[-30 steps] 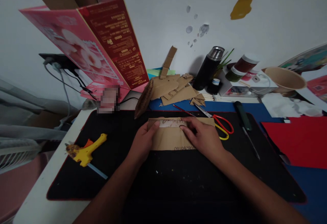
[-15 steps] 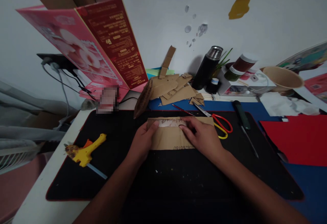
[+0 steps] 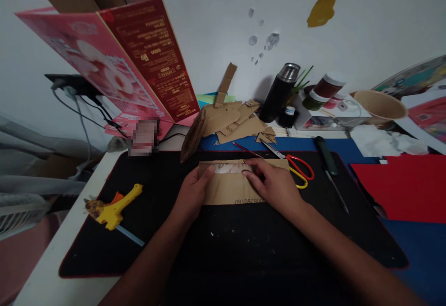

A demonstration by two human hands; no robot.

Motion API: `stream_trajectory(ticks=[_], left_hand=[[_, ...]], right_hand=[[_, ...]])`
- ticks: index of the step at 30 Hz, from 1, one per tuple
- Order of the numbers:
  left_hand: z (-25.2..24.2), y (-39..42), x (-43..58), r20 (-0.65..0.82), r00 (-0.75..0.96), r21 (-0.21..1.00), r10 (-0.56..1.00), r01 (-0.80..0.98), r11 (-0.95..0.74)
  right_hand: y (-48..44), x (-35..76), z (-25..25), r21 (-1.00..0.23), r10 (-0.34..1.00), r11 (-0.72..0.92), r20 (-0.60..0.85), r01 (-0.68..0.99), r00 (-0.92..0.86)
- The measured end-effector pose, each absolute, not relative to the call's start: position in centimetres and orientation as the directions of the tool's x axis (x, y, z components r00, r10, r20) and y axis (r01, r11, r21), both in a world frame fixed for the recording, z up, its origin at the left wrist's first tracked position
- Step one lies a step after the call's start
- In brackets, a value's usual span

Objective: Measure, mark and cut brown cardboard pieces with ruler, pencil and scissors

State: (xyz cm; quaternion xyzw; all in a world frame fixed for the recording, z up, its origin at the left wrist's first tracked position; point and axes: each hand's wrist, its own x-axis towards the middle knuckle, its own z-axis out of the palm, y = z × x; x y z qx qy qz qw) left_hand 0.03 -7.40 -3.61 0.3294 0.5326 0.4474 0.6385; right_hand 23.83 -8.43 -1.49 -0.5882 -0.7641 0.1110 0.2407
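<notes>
A brown piece of cardboard (image 3: 223, 192) with printed digits along its near edge lies on the black mat (image 3: 223, 250). A pale, shiny strip (image 3: 228, 168) runs along its upper part. My left hand (image 3: 193, 189) grips the cardboard's left end, thumb on top beside the strip. My right hand (image 3: 275, 182) is on the right part, thumb and forefinger closed at the strip's right end. Their undersides are hidden. Just right of the cardboard lie scissors (image 3: 300, 169) with red and yellow handles, partly covered by it.
A yellow glue gun (image 3: 116, 208) with a clear stick lies at the left. A dark-handled screwdriver-like tool (image 3: 327, 157) and red sheet (image 3: 411, 187) are to the right. Behind stand cardboard scraps (image 3: 240, 127), a black thermos (image 3: 278, 94) and a pink-red box (image 3: 149, 55).
The whole view has shifted slightly, so things appear a little farther left. Both hands keep the same hold on the cardboard.
</notes>
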Motion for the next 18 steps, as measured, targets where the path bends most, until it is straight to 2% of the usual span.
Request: stream_trajectory(ticks=[12,18], left_hand=[[-3.44,-7.47,0.01,-0.396,-0.012,0.905,0.918,-0.175,0.388],[-3.27,-7.45,0.04,-0.401,-0.033,0.907,0.916,-0.155,0.391]], right_hand=[[-8.34,23.73,-1.07,-0.460,0.962,0.260,0.199,0.849,-0.187],[-8.47,23.76,-1.31,-0.572,0.958,0.273,0.235,0.773,-0.165]])
